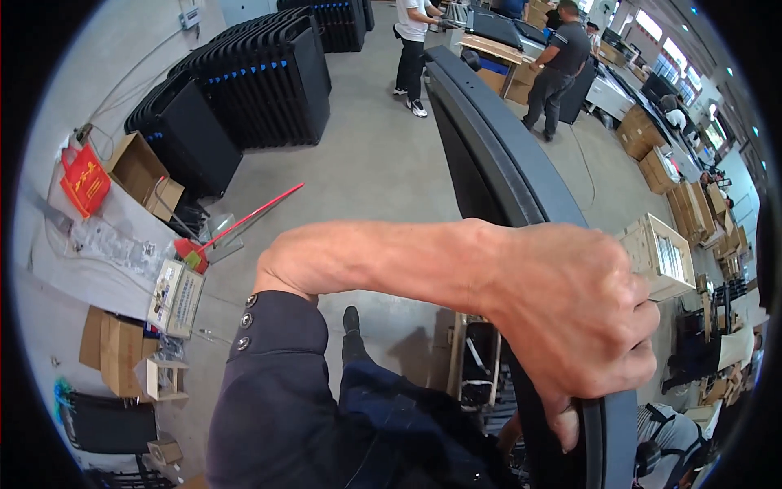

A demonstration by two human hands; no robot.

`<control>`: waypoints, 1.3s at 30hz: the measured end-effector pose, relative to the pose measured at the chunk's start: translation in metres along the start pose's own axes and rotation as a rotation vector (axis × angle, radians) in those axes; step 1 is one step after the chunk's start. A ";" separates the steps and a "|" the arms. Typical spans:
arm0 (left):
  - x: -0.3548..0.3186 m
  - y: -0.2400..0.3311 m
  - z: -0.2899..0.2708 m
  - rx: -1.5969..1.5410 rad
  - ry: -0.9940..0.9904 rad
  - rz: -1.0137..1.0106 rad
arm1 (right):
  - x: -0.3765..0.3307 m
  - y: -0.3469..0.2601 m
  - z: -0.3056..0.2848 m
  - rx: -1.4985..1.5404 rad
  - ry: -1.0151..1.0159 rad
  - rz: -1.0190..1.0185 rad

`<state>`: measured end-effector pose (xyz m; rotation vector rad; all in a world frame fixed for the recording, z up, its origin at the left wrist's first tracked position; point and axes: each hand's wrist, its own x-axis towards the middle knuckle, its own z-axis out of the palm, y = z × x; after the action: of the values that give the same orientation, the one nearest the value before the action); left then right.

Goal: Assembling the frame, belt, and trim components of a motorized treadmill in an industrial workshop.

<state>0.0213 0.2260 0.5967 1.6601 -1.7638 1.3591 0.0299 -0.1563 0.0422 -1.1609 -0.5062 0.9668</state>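
Observation:
A long black panel (497, 138) with a thick, ridged edge stands on edge in front of me, running from the bottom of the view up to the far middle. My left hand (570, 301) is closed over that edge, palm down. Its fingers curl down the right side, and the thumb presses on the near side. The dark sleeve with metal buttons ends at my left forearm. Low down beside the panel, a small patch of skin seems to be my right hand (510, 433); its fingers are hidden, as is anything it touches.
Black panels (269, 90) stand in rows by the left wall, near a red-handled dustpan (191, 251) and cardboard boxes (118, 350). A wooden crate (661, 257) stands to the right. Two people (562, 69) work by a table at the far end; others are along the right.

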 end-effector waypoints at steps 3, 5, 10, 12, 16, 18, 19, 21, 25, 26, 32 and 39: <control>-0.067 -0.047 -0.057 -0.020 -0.029 -0.039 | 0.066 -0.026 0.005 0.026 0.044 -0.017; -0.102 -0.088 -0.098 -0.034 -0.038 -0.065 | 0.109 -0.047 0.012 0.047 0.089 -0.052; -0.158 -0.211 -0.144 -0.016 -0.104 -0.107 | 0.181 -0.075 0.009 0.121 0.207 -0.138; -0.177 -0.269 -0.145 0.050 -0.100 -0.105 | 0.197 -0.080 0.004 0.157 0.254 -0.158; -0.210 -0.349 -0.087 -0.126 0.047 -0.261 | 0.259 -0.094 -0.020 0.235 0.305 -0.217; -0.212 -0.363 -0.061 -0.357 0.013 -0.322 | 0.313 -0.101 -0.039 0.283 0.302 -0.250; -0.212 -0.375 -0.053 -0.629 -0.101 -0.447 | 0.333 -0.106 -0.054 0.306 0.295 -0.257; -0.220 -0.401 -0.023 -0.918 -0.181 -0.623 | 0.371 -0.125 -0.105 0.330 0.277 -0.275; -0.279 -0.519 0.021 -1.096 -0.445 -1.177 | 0.403 -0.178 -0.229 0.385 0.257 -0.287; -0.330 -0.546 0.053 -1.080 -0.231 -1.289 | 0.434 -0.186 -0.250 0.417 0.236 -0.301; -0.556 -0.670 0.125 -1.361 0.342 -2.092 | 0.570 -0.276 -0.401 0.509 0.236 -0.456; -0.787 -0.742 0.220 -1.314 0.582 -2.197 | 0.690 -0.369 -0.564 0.575 0.225 -0.410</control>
<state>0.9619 0.6022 0.1578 0.9775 0.2566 -0.4203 0.9594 0.0963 0.0916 -0.6006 -0.2422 0.5586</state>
